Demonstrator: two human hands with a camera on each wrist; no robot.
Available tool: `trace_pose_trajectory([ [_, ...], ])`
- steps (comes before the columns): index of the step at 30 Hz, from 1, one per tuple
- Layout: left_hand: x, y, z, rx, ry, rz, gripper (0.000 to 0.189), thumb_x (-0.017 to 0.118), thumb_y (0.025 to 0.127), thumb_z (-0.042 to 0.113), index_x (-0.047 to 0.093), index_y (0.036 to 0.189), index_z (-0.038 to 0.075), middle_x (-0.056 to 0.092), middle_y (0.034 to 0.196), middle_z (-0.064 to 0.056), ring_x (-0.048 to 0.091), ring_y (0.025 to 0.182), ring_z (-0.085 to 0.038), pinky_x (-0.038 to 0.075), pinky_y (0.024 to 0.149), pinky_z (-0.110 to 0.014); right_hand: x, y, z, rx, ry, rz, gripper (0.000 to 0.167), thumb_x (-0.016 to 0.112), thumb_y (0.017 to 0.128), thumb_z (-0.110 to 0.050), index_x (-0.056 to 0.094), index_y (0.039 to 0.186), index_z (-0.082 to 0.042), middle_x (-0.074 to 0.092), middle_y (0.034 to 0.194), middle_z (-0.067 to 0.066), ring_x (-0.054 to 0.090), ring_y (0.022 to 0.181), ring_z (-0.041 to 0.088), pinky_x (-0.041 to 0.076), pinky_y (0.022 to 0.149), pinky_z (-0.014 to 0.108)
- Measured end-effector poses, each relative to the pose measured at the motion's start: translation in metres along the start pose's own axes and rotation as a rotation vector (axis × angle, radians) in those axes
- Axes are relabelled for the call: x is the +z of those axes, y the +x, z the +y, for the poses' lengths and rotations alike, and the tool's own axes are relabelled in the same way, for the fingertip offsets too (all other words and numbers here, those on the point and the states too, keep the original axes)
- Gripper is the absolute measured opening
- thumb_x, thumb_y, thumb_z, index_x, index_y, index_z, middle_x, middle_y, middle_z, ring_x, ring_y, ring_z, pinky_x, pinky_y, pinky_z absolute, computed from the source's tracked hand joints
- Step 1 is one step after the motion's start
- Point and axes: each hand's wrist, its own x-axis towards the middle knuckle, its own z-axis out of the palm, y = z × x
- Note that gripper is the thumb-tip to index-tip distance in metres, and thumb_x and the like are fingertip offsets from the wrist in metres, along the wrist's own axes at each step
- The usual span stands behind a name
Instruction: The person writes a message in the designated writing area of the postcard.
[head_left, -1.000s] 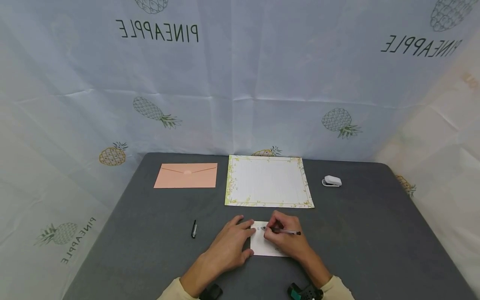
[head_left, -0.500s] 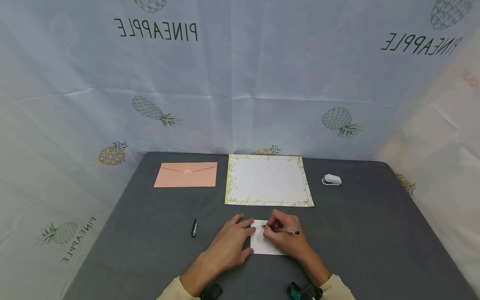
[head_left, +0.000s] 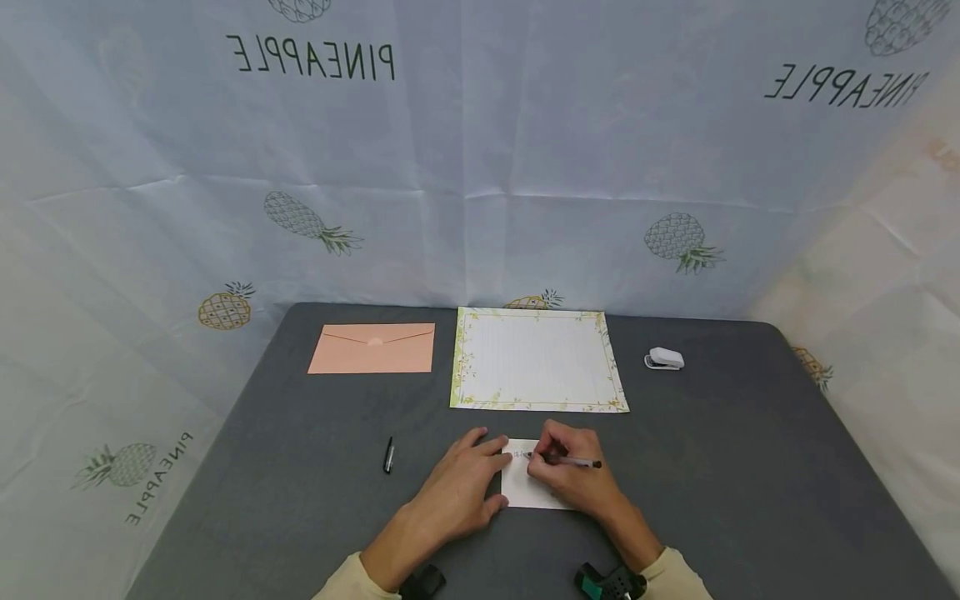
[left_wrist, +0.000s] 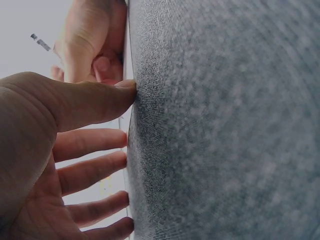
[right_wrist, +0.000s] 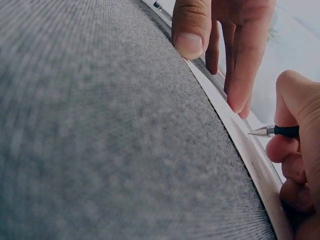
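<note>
A small white card lies on the dark grey table in front of me. My right hand pinches a pen between thumb and fingers, its tip down at the card's upper part. Small handwritten marks show just left of the tip. In the right wrist view the pen's silver tip points at the card. My left hand rests with fingers spread, its fingertips and thumb at the card's left edge. The card's right side is hidden under my right hand.
A pen cap lies left of my left hand. Farther back are a peach envelope, a lined sheet with a floral border and a white stapler. A pineapple-print curtain hangs behind the table.
A little more handwriting shows beside the pen tip, and my right hand has moved only slightly. My left hand keeps its place on the card.
</note>
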Motion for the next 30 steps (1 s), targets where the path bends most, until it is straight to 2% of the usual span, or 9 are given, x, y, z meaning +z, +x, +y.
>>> trace_pose_trajectory([
  [6, -0.0008, -0.0007, 0.0007, 0.001, 0.0, 0.005, 0.053, 0.092, 0.091, 0.031, 0.077, 0.138, 0.012, 0.066, 0.155, -0.007, 0.056, 0.149, -0.037, 0.048, 0.124, -0.055, -0.0002, 0.0005, 0.0003, -0.002, 0.006, -0.004, 0.04, 0.077, 0.077, 0.007, 0.06, 0.075, -0.03, 0.066, 0.069, -0.018, 0.047, 0.056, -0.003, 0.037, 0.05, 0.014],
  [15, -0.0023, -0.0006, 0.0019, -0.011, 0.002, -0.008, 0.055, 0.092, 0.091, 0.032, 0.076, 0.139, 0.013, 0.065, 0.157, -0.005, 0.055, 0.15, -0.037, 0.048, 0.124, -0.055, -0.0007, 0.0004, 0.0, 0.024, -0.004, -0.002, 0.041, 0.077, 0.079, 0.006, 0.062, 0.077, -0.032, 0.06, 0.068, -0.018, 0.047, 0.058, -0.001, 0.039, 0.052, 0.018],
  [20, -0.0023, -0.0004, 0.0026, -0.017, 0.005, -0.011, 0.055, 0.092, 0.091, 0.033, 0.076, 0.139, 0.014, 0.065, 0.157, -0.005, 0.055, 0.15, -0.037, 0.048, 0.124, -0.054, -0.0004, -0.0011, 0.002, 0.008, -0.003, 0.051, 0.042, 0.077, 0.078, 0.007, 0.063, 0.077, -0.032, 0.064, 0.07, -0.016, 0.049, 0.058, 0.0, 0.041, 0.052, 0.018],
  [25, -0.0026, -0.0004, 0.0033, -0.019, 0.01, -0.02, 0.055, 0.092, 0.091, 0.033, 0.076, 0.14, 0.014, 0.065, 0.157, -0.005, 0.054, 0.151, -0.036, 0.048, 0.125, -0.053, -0.0031, -0.0027, 0.0025, 0.033, -0.015, 0.096, 0.041, 0.077, 0.079, 0.007, 0.063, 0.078, -0.032, 0.066, 0.07, -0.016, 0.051, 0.057, 0.0, 0.042, 0.051, 0.018],
  [30, -0.0027, -0.0003, 0.0035, -0.021, 0.009, -0.026, 0.055, 0.092, 0.091, 0.033, 0.076, 0.14, 0.014, 0.065, 0.157, -0.005, 0.054, 0.151, -0.036, 0.047, 0.126, -0.053, -0.0066, -0.0037, 0.0018, 0.064, -0.026, 0.063, 0.04, 0.079, 0.079, 0.005, 0.063, 0.079, -0.032, 0.063, 0.071, -0.017, 0.049, 0.059, 0.001, 0.041, 0.053, 0.019],
])
